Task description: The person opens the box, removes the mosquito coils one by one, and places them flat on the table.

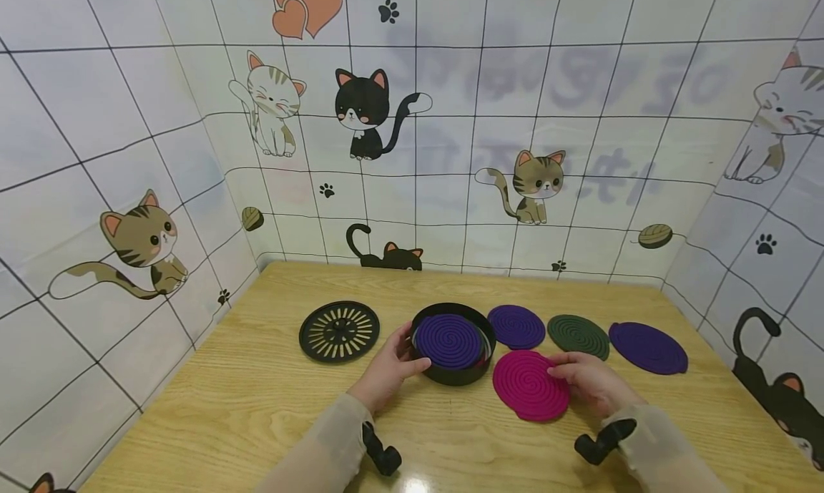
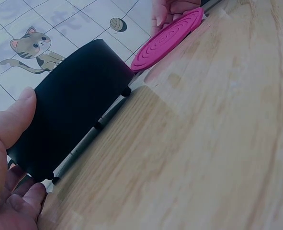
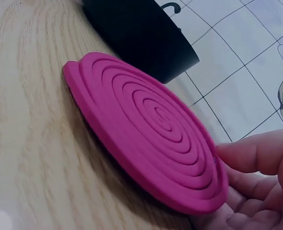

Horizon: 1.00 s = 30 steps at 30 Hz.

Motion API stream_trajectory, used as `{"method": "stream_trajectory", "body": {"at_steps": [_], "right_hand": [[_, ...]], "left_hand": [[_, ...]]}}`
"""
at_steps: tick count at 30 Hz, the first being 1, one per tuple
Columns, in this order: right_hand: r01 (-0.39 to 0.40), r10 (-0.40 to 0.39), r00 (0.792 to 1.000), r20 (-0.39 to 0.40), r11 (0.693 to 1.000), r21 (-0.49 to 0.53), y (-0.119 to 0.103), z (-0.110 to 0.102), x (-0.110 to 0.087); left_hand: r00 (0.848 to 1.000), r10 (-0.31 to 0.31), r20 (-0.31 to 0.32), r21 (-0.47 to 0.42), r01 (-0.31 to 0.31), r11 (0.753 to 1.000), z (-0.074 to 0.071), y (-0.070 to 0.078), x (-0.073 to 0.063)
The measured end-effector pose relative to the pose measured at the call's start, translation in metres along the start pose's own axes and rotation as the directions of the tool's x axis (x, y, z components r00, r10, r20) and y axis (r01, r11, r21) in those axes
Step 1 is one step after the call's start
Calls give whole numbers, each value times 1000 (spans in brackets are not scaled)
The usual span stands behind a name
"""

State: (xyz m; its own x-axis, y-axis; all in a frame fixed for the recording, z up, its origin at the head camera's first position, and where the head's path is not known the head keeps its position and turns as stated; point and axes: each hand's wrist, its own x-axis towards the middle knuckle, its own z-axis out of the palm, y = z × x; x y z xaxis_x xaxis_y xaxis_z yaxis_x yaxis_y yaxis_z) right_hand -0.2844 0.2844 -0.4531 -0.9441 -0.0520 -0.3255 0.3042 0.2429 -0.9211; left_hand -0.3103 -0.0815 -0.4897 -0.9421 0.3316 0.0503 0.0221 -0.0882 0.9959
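A round black holder (image 1: 458, 376) stands on the table with a purple spiral coaster (image 1: 448, 341) lying inside it over others whose edges peek out at the right. My left hand (image 1: 390, 368) grips the holder's left side, thumb at the near rim and fingers around the outer wall. In the left wrist view the holder's dark wall (image 2: 74, 105) shows small feet underneath. My right hand (image 1: 594, 382) pinches the right edge of a pink spiral coaster (image 1: 531, 386), thumb on top and fingers below. The right wrist view shows that coaster (image 3: 151, 129) tilted, its near edge low over the wood.
Behind the pink coaster lie a purple spiral coaster (image 1: 517, 327), a green one (image 1: 578, 336) and another purple one (image 1: 647, 348). A black slotted disc (image 1: 339, 331) rests left of the holder. Cat-printed sheeting (image 1: 444, 142) walls the wooden table (image 1: 212, 414) at the back and sides.
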Motion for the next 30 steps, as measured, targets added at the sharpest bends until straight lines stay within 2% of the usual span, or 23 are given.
{"method": "stream_trajectory", "body": {"at_steps": [11,22,30], "right_hand": [[43,-46,999,-24,992,-116,-5,3,-2],[31,-38,998,-47,988,-149,-8,7,-5],[33,-43,997,-67,989,-146,-9,7,-6]], "left_hand": [[1000,-5,-1,1,5,1000,-1,1,-1],[1000,-22,-1,11,22,1000,0,3,-2],[1000,-13,2,8,13,1000,0,3,-1]]}}
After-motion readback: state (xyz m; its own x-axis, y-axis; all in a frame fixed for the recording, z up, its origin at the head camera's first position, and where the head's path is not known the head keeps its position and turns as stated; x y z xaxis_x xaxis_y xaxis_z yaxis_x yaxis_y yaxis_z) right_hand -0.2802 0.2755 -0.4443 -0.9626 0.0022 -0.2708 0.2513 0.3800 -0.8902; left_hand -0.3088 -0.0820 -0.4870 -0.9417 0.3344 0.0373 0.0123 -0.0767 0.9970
